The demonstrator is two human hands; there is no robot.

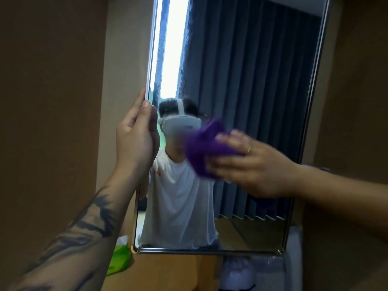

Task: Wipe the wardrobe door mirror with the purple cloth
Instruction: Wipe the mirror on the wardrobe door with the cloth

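Right hand lay with fingers spread fairly flat, pressing the bunched purple cloth against the mirror glass near its middle; the cloth stuck out past the fingertips toward the mirror's left side and looked blurred. Left hand gripped the mirror's left edge, thumb on the glass side and fingers curled round behind. Below the mirror's lower left corner sat a green packet. Beneath its bottom edge, toward the right, was a pale plastic bag.
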